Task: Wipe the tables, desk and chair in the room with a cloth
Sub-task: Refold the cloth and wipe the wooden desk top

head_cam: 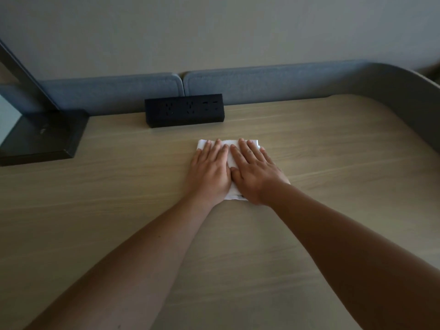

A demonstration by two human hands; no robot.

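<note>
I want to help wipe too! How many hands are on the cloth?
2. The left hand presses the left half of the folded white cloth, the right hand the right half, side by side.

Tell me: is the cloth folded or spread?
Folded, it seems: the cloth is a small neat rectangle on the desk, under the left hand and right hand.

wall (214, 27): plain, pale — dim light | padded panels (262, 82): grey-blue, along wall | power strip (184, 110): black | lamp base (40, 136): black, left
</note>
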